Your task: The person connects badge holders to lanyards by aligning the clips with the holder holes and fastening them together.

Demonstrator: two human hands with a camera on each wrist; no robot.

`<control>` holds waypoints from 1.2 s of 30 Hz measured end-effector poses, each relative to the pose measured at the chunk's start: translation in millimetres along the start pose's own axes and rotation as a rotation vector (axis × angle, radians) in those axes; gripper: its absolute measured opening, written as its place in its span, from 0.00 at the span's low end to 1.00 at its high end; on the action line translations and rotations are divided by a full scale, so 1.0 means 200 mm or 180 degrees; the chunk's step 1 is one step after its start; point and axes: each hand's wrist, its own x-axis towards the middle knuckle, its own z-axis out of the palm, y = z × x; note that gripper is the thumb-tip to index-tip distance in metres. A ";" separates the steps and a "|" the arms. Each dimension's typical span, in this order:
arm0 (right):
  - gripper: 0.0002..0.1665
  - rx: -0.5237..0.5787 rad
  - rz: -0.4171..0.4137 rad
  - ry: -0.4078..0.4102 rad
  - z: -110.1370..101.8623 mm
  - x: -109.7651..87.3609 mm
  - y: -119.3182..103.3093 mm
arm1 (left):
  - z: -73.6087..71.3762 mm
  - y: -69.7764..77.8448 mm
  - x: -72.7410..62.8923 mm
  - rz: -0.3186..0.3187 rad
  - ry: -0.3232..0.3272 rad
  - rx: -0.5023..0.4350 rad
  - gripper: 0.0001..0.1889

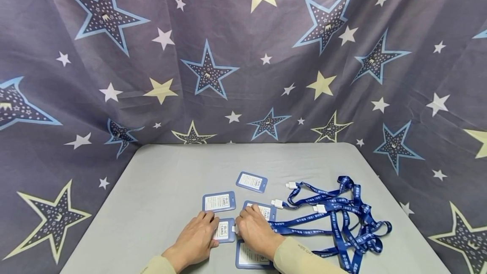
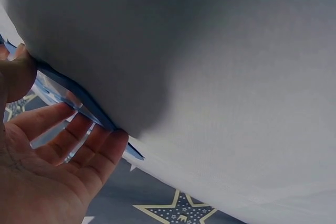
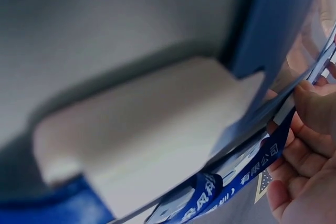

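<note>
My left hand (image 1: 198,236) grips a blue-framed ID card holder (image 1: 226,230) by its long edges, thumb on one side and fingers on the other. In the left wrist view its blue edge (image 2: 86,100) lies between thumb and fingertips. Right at the holder's slotted end, my right hand (image 1: 256,231) pinches the white clip (image 3: 285,109) of a blue lanyard (image 3: 257,174) with white lettering. The fingers partly hide that clip in the head view. From there the lanyard's two straps (image 1: 300,223) run rightward.
Two card holders, one upper (image 1: 252,182) and one left (image 1: 219,201), lie beyond my hands. Another holder (image 1: 271,211) is partly behind my right hand, and one (image 1: 247,259) partly under that forearm. A lanyard heap (image 1: 355,227) with white clips (image 1: 291,185) covers the table's right side.
</note>
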 end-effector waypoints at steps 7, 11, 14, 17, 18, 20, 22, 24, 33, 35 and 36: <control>0.10 0.0025 0.0016 -0.0023 0.00 0.00 0.00 | 0.00 0.00 0.00 -0.0044 -0.0065 -0.0007 0.32; 0.09 0.0056 0.0027 -0.0047 0.00 0.00 0.00 | 0.00 0.00 0.00 -0.0047 -0.0060 0.0001 0.32; 0.09 0.0072 0.0040 -0.0065 -0.01 -0.01 0.00 | 0.00 0.00 0.00 -0.0052 -0.0051 0.0001 0.32; 0.09 0.0089 0.0062 -0.0088 -0.01 -0.01 0.00 | -0.01 0.01 0.00 -0.0066 -0.0051 -0.0021 0.32; 0.09 0.0097 0.0072 -0.0091 -0.01 -0.01 0.01 | -0.01 0.01 0.00 -0.0071 -0.0051 -0.0033 0.32; 0.10 0.0110 0.0078 -0.0090 -0.02 -0.01 0.01 | -0.01 0.01 0.00 -0.0084 -0.0053 -0.0054 0.32; 0.10 0.0129 0.0082 -0.0072 -0.01 -0.02 0.01 | -0.01 0.01 0.00 -0.0090 -0.0048 -0.0070 0.33; 0.10 0.0149 0.0077 -0.0028 -0.01 -0.02 0.01 | -0.01 0.00 0.00 -0.0088 -0.0040 -0.0077 0.33; 0.11 0.0218 0.0128 -0.0030 -0.01 -0.03 0.02 | -0.01 0.00 0.00 -0.0061 -0.0007 -0.0102 0.32; 0.11 0.0246 0.0158 -0.0065 -0.02 -0.03 0.02 | -0.01 0.00 0.00 -0.0076 -0.0004 -0.0121 0.32; 0.11 0.0266 0.0172 -0.0071 -0.02 -0.03 0.02 | -0.01 0.00 0.00 -0.0083 -0.0003 -0.0133 0.32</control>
